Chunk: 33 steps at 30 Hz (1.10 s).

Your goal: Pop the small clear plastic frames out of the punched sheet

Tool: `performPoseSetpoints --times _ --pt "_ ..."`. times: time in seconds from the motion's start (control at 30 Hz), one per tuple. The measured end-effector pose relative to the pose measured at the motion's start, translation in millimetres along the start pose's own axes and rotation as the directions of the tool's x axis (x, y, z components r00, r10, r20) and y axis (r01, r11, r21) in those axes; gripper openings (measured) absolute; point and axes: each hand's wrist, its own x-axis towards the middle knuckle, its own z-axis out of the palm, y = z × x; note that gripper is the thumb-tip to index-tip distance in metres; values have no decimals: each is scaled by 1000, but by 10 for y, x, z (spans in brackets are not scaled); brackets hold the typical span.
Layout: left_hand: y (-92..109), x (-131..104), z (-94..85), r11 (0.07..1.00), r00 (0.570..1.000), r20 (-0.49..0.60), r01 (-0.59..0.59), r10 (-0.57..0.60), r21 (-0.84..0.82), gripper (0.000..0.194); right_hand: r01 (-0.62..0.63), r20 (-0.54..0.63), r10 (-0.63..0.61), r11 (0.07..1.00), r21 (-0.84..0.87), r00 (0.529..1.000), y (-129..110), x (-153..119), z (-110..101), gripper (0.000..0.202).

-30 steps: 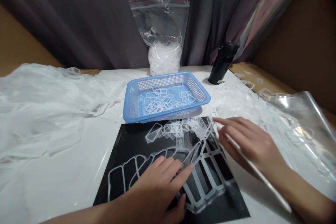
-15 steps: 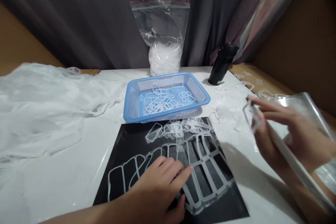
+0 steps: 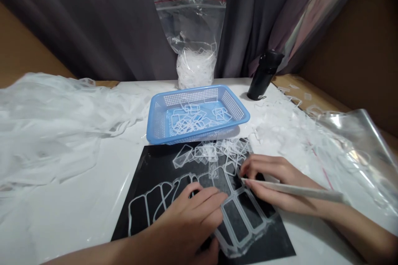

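Observation:
My left hand [image 3: 195, 215] lies across the clear plastic sheet of frame outlines [image 3: 238, 215], its fingers bent loosely and pressing on it, the thumb apart. Beneath them is a black mat [image 3: 161, 157]. In my right hand [image 3: 273, 178] is a long, slim, pale tool [image 3: 295, 189], pinched near its tip. That tip is at the upper right of the sheet, beside a loose pile of small clear frames [image 3: 207, 152]. My right fingers partly hide the outlines there, and whether the tip grips a piece is too small to tell.
Behind the mat stands a blue basket [image 3: 151, 122] holding several white frames. A zip bag [image 3: 195, 68] full of frames and a black bottle [image 3: 264, 75] are farther back. Crumpled film [image 3: 62, 128] covers the left; a clear plastic bag [image 3: 357, 145] and scraps lie right.
My right hand has come left and down from the right side onto the mat with the tool. A thin frame near its tip earlier now seems to be in the pile. My left hand has barely shifted.

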Motion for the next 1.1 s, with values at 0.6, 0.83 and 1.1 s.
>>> performPoseSetpoints --times 0.6,0.83,1.1 --pt "-36 78 -74 993 975 215 -32 56 -113 37 8 172 -8 1000 2 985 -49 6 24 20" --pt "-27 64 -58 994 977 210 -21 43 -107 29 224 190 -160 893 -390 969 -119 -97 148 16" --pt "-30 71 -36 989 984 170 -30 55 -142 31 255 42 -319 663 -704 947 -60 -108 208 22"
